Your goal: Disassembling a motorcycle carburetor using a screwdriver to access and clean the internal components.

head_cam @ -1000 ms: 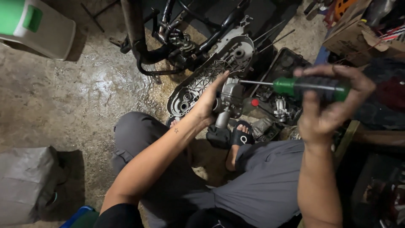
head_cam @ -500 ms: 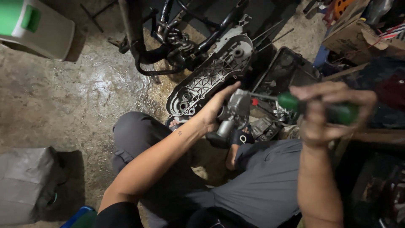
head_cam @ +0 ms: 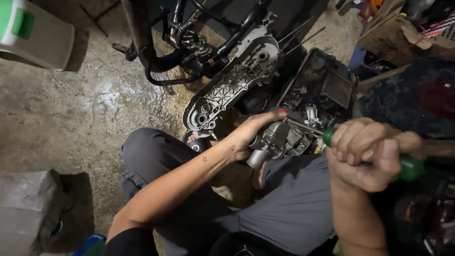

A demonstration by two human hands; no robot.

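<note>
Carburetor (head_cam: pixel 271 142) held above the lap while a screw is worked.
Right hand (head_cam: pixel 367 154) fists the green screwdriver (head_cam: pixel 407 167), shaft angled up-left into the carburetor; left hand (head_cam: pixel 249 135) wraps its top. Its long axis runs down-left, bowl lowest. Next, the tip likely needs steady seating. Beyond the carburetor lies the engine case (head_cam: pixel 232 83).

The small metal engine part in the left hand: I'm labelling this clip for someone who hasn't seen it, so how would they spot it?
Start at the long grey engine casing lying on the wet concrete floor. Just below its lower end, the left hand grips a small metal engine part above the person's knees. Unlike the flat casing, it is compact and lumpy, with the green-handled screwdriver in the right hand pointed at it.
</note>
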